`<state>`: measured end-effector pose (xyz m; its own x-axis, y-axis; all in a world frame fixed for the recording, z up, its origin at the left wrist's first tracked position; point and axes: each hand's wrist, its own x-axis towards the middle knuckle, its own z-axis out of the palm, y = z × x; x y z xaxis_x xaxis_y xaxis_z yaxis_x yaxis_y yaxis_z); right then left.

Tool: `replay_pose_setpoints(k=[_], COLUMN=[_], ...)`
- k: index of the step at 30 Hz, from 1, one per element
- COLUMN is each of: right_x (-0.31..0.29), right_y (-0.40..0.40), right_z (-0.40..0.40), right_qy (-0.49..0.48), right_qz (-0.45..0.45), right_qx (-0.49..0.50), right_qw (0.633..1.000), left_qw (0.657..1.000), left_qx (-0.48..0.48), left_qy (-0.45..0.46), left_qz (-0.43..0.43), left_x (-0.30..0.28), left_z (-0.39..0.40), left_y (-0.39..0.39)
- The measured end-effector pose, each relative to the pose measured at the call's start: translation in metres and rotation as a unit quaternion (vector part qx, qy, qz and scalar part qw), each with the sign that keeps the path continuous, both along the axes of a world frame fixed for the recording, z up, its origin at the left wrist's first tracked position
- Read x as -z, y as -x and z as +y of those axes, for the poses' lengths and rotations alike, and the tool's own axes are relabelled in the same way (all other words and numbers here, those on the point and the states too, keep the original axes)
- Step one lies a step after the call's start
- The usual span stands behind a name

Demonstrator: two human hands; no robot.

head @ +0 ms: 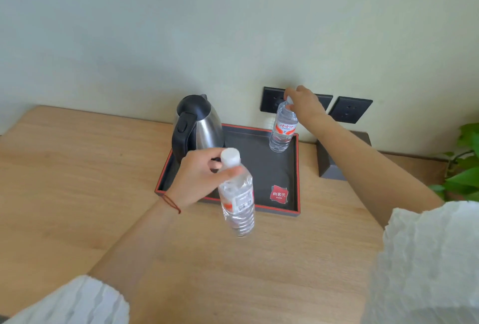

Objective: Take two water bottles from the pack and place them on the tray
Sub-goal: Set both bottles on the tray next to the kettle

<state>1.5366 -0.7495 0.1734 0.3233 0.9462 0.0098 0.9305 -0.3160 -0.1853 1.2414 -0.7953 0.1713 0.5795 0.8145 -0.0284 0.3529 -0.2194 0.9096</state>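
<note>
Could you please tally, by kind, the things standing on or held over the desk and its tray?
Water bottles: 2 (far bottle, near bottle)
Kettle: 1
Tray: 1
Dark box: 1
Plant: 1
Total: 6

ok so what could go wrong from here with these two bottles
The left hand holds its bottle only by the neck, tilted, in the air over the tray's near rim; it might slip or catch that rim. Its path passes close to the kettle. The right hand's bottle stands near the far rim and could tip.
</note>
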Motion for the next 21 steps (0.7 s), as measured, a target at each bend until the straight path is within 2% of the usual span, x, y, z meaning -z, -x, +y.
replay_pose_setpoints(k=[6, 11, 18, 21], right_x=[0.004, 0.002, 0.003, 0.004], right_y=[0.0, 0.0, -0.001, -0.002], right_z=[-0.001, 0.0, -0.003, -0.004], right_qy=[-0.004, -0.007, -0.017, -0.023], right_qz=[0.004, -0.001, -0.003, 0.0], right_qx=[0.002, -0.002, 0.001, 0.002], right_qw=[1.0, 1.0, 1.0, 1.0], left_qw=[0.989, 0.973, 0.967, 0.976], left_qx=[-0.11, -0.197, -0.212, -0.154], left_qy=[-0.092, -0.12, -0.128, -0.136], left_qz=[0.028, 0.03, 0.062, 0.075], left_x=[0.007, 0.018, 0.036, 0.036], left_z=[0.064, 0.097, 0.11, 0.109], left_y=[-0.091, -0.145, -0.17, -0.166])
